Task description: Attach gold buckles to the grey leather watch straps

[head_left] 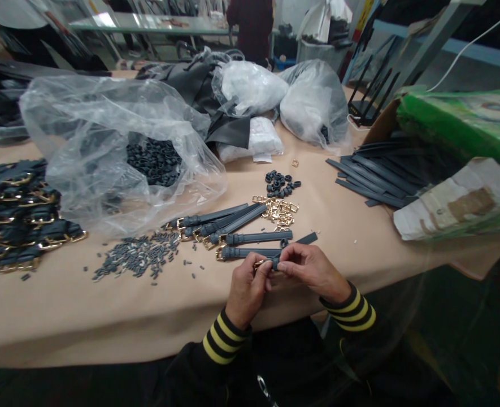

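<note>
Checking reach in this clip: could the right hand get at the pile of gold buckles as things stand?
Probably yes. The gold buckles lie just beyond the right hand with bare table between, though that hand now holds a strap.

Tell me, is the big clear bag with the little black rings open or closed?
Open. The clear bag gapes, baring black rings inside.

From my remote view, the strap (294,244) is mostly hidden behind both hands' fingers (263,270), the buckle (259,263) there too small to resolve, the pile of buckled straps (16,217) cut by the left edge, and the bagged loops (154,161) blurred by plastic.
</note>
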`<state>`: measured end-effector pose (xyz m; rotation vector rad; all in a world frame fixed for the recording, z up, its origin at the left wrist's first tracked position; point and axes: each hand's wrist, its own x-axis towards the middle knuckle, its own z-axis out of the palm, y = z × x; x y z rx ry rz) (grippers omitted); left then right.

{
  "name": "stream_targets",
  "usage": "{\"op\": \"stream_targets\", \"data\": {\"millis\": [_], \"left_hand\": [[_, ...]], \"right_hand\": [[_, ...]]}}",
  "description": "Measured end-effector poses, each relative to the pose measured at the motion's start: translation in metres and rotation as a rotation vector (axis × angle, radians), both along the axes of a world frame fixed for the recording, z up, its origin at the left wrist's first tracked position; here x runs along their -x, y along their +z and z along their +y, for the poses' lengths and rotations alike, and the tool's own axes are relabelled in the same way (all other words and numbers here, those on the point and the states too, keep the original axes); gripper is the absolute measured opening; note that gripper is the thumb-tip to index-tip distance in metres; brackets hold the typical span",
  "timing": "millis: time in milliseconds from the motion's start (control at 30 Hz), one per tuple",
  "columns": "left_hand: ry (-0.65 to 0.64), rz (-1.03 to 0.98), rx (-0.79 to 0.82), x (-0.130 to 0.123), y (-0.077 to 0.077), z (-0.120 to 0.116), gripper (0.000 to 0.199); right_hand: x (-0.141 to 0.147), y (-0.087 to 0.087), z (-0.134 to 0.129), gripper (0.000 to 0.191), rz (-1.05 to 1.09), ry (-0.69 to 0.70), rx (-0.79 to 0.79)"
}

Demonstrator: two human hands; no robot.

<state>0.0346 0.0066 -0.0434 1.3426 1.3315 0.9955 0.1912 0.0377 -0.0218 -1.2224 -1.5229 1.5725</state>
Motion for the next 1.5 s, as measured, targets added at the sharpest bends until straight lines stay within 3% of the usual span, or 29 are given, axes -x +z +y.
{"op": "stream_targets", "data": {"millis": [367, 533, 633, 833, 1133, 1267, 1400, 1500], "left_hand": [[-0.084, -0.036, -0.006, 0.004, 0.004, 0.001, 0.019], [-0.037, -0.162, 0.043, 0.004, 0.002, 0.001, 0.022], [-0.074, -0.134, 0.044, 0.004, 0.001, 0.001, 0.025], [-0.095, 0.000, 0.001, 0.005, -0.001, -0.001, 0.029], [-0.192, -0.119, 0.128, 0.013, 0.004, 0.005, 0.026], [-0.168, -0.164, 0.151, 0.013, 0.010, 0.007, 0.021], [-0.165, -0.148, 0.143, 0.013, 0.011, 0.007, 0.020], [-0.181, -0.102, 0.129, 0.013, 0.012, 0.006, 0.021]], "right_hand": [[0.003, 0.011, 0.000, 0.007, -0.193, 0.038, -0.217], [0.003, 0.016, 0.003, 0.011, -0.088, 0.130, -0.031], [0.002, 0.015, 0.004, 0.008, -0.162, 0.165, -0.069], [0.012, 0.014, -0.003, 0.003, -0.346, 0.121, -0.178], [0.019, 0.014, -0.007, 0.006, -0.438, 0.050, -0.324], [0.011, 0.023, -0.006, 0.012, -0.419, 0.105, -0.419], [-0.013, 0.041, 0.002, 0.016, -0.605, -0.012, -0.681], [-0.031, 0.050, 0.009, 0.014, -0.799, 0.193, -0.610]]}}
